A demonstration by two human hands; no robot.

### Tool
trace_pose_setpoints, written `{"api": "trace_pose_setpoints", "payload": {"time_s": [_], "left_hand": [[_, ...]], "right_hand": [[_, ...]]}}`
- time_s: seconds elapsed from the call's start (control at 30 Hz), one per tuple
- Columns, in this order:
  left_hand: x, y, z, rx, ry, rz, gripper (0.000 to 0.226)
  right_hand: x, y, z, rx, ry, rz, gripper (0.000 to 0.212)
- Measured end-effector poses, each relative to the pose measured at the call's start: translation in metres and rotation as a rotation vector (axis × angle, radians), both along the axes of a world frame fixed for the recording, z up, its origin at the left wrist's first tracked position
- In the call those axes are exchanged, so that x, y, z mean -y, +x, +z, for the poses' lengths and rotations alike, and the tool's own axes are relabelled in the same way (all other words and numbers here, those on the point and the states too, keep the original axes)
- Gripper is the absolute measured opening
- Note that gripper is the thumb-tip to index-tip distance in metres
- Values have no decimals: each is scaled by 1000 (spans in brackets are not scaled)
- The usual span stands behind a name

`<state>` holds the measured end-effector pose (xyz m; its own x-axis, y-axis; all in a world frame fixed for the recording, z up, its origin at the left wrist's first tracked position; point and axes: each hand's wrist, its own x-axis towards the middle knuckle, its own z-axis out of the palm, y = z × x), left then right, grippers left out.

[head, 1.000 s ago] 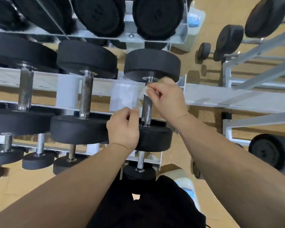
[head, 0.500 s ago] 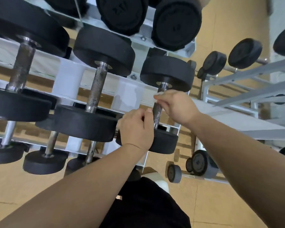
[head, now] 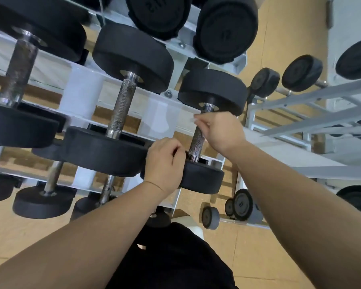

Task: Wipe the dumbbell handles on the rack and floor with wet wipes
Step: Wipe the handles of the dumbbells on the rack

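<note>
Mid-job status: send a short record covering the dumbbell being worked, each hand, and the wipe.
dumbbell: rightmost on the middle shelf of the rack, lying across it
handle: knurled metal, lower part bare
right hand: wrapped round the handle's upper end
wet wipe: white edge shows at the right fingertips
left hand: on the dumbbell's near head, fingers curled, grip unclear

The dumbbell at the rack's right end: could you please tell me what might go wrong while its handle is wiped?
The left hand sits between this dumbbell's near head and the neighbouring dumbbell's head; a shift could pinch it. The right hand holds the wipe high on the handle, so the bare lower knurling may get missed.
</note>
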<state>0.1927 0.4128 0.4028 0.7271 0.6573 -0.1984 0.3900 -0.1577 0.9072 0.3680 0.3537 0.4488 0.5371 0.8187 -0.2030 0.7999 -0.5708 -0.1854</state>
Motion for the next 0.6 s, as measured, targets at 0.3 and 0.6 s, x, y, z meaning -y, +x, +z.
{"api": "trace_pose_setpoints", "payload": {"time_s": [0.3,0.6], "left_hand": [[-22,-33,19,73,419,-211,26],[-11,-14,25,-99,532,-592,54]], "right_hand": [[25,-16,14,-297,-200,308,33],[-3,9,11,109,-120,97,36]]}}
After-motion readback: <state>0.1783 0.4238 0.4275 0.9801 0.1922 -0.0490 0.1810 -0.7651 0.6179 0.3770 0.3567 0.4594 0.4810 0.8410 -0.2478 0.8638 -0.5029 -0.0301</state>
